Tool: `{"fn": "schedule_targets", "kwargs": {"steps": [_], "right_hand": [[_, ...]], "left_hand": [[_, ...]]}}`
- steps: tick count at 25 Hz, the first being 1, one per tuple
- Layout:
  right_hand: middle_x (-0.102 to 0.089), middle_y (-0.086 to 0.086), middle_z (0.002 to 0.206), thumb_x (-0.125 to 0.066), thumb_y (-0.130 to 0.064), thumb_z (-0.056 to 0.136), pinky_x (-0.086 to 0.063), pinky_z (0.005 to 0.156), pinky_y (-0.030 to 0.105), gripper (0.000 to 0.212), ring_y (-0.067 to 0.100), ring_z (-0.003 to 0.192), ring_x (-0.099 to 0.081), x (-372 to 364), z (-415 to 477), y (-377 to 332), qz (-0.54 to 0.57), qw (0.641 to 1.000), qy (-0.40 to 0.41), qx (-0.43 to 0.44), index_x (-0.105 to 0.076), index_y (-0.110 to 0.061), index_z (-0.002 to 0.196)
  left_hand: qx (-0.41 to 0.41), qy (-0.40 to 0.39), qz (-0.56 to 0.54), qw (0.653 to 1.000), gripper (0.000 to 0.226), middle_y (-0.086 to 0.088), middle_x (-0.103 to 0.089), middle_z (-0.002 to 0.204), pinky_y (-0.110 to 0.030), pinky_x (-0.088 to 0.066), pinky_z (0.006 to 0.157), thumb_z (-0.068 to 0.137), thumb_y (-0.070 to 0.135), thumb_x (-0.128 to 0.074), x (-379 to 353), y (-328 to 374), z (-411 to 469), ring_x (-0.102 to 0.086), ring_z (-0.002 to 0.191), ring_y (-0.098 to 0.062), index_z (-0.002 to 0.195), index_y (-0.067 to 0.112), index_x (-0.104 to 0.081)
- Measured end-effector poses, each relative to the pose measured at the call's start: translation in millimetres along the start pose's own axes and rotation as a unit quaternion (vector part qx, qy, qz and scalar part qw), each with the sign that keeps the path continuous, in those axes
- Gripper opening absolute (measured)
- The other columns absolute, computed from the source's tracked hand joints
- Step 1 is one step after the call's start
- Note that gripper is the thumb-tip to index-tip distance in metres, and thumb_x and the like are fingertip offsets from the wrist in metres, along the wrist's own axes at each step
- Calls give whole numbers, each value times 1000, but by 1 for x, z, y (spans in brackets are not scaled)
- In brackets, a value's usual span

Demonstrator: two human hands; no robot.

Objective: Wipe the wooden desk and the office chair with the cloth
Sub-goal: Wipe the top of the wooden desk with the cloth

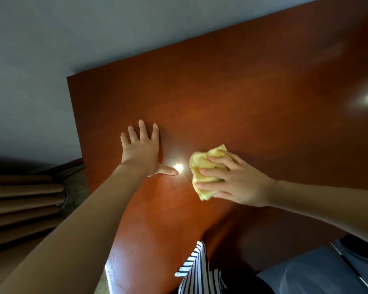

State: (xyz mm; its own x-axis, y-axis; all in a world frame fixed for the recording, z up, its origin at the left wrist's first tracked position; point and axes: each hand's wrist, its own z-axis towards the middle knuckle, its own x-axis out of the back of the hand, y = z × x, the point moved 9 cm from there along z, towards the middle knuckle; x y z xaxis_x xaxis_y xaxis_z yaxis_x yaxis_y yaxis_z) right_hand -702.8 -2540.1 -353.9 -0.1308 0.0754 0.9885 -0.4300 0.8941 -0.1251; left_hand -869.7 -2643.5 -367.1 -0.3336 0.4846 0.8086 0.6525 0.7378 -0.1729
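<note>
As you look down along your own body, the striped hem of your top [197,270] hangs just over the near edge of the wooden desk [263,98], and a grey-blue padded surface [319,270] sits at your lower right; whether that is the office chair cannot be told from here. Your left forearm reaches out across the near left part of the desktop, and your left hand [141,151] lies palm down on the wood, fingers straight and fanned, thumb stretched out to the right, holding nothing. A bright spot of glare [178,167] sits on the varnish just past that thumb tip, between your two hands. Just right of it lies the yellow cloth [204,166], bunched on the desktop under your right hand [238,181], whose fingers are spread and nearly straight across the top of it, pressing it to the wood rather than closing round it. Beyond your hands the reddish-brown top runs on bare and glossy to its far edge, which meets a pale wall [72,28]. Off the desk's left side, brown curtain folds [19,200] hang near the floor.
</note>
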Motion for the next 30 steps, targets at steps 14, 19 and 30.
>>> {"fn": "schedule_targets", "kwargs": {"steps": [14,19,30], "right_hand": [[-34,-9,150,-20,-56,96,-24,110,53,45,32,140,-25,22,26,182,-78,989,-50,-119,-19,-49,141],[-13,-11,158,-14,-56,94,-6,115,53,48,30,144,-2,29,72,262,10,955,-42,-294,-6,-57,141],[-12,-12,158,-26,-48,99,0,111,62,45,30,144,0,28,195,242,64,945,-22,-319,-20,-51,144]], "left_hand": [[44,74,-65,994,132,-13,25,154,-63,-6,110,44,97,-23,37,-21,78,15,142,-41,144,28,27],[42,64,-104,992,141,-16,29,152,-63,-6,110,29,99,-9,28,-25,85,18,140,-44,143,26,30],[45,37,-106,993,142,-19,31,150,-64,-8,110,22,94,-4,28,-21,87,18,139,-47,139,22,35]]}}
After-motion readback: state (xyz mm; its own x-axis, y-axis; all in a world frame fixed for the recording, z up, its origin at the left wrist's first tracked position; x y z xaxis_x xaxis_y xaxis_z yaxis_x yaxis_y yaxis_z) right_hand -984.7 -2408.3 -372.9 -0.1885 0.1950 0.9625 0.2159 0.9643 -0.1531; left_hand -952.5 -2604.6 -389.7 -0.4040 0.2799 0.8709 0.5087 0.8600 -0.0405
